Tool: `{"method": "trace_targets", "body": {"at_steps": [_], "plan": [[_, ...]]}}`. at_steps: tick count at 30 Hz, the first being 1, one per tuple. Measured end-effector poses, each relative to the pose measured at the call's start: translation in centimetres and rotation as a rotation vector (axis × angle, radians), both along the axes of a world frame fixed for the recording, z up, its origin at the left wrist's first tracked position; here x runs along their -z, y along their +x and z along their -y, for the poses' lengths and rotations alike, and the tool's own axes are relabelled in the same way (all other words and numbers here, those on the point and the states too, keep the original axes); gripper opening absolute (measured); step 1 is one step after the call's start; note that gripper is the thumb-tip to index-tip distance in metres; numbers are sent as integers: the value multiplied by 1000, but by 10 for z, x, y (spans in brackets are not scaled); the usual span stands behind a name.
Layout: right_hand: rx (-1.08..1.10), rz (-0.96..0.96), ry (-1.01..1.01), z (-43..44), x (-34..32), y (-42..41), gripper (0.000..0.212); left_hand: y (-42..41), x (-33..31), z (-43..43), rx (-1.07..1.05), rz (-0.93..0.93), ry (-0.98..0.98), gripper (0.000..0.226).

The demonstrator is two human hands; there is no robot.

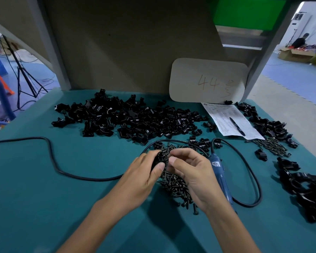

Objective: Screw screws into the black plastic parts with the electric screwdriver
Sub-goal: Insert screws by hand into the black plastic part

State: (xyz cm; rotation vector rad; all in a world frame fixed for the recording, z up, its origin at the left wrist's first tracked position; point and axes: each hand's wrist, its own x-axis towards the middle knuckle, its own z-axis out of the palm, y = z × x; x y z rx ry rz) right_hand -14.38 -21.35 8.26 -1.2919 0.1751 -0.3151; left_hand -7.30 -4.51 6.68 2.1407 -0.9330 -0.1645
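My left hand (144, 177) grips a black plastic part (160, 157) above a heap of dark screws (177, 183) on the teal table (44, 198). Close beside it, my right hand (192, 172) pinches a small screw (172, 159) between thumb and fingers, right at the part. The blue electric screwdriver (220, 176) lies on the table just right of my right hand, untouched, with its black cable (252, 172) looping round it. A big pile of black plastic parts (131, 117) lies further back.
More black parts lie in a pile at the right edge (303, 189) and back right (270, 123), with a second screw heap (272, 146). A printed sheet with a pen (237, 126) and a card marked 44 (208, 81) stand behind. A cable (49, 152) crosses the left side.
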Motion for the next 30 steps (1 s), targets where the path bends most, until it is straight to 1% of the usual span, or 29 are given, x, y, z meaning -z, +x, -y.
{"method": "trace_targets", "body": {"at_steps": [5, 6, 8, 11, 13, 14, 15, 17, 19, 21, 24, 25, 28, 30], "plan": [[-56, 1, -35, 1, -1, -1, 14, 0, 1, -1, 4, 8, -9, 40], [-47, 4, -91, 2, 0, -1, 14, 0, 2, 0, 0, 11, -7, 41], [-24, -2, -265, 3, -1, -1, 13, -1, 3, 0, -7, 16, -6, 42], [-69, -39, -451, 12, -3, -3, 15, 0, 4, 0, -22, 35, 1, 42], [-75, -86, -555, 16, -6, -2, 8, 1, 5, 2, -27, 55, 27, 47], [-62, -104, -631, 16, -6, -2, 13, -1, 5, 3, -20, 66, 34, 49], [-43, -112, -715, 16, -5, -1, 24, -2, 6, 5, -9, 74, 36, 51], [-7, -83, -897, 13, -3, 0, 40, -5, 7, 8, 11, 79, 28, 53], [-3, -49, -1004, 11, -3, -1, 42, -5, 9, 9, 12, 74, 16, 55], [-66, -57, -996, 15, -3, -2, 40, -4, 11, 10, 14, 73, 2, 51], [-213, -104, -899, 20, -4, -3, 37, -4, 11, 10, 16, 83, -4, 48], [-230, -102, -897, 21, -4, -4, 40, -4, 11, 10, 22, 90, -5, 49], [-222, -83, -972, 23, -7, -4, 47, -4, 10, 10, 30, 97, -17, 45], [-245, -108, -912, 22, -10, -4, 43, -4, 9, 10, 28, 102, -18, 44]]}}
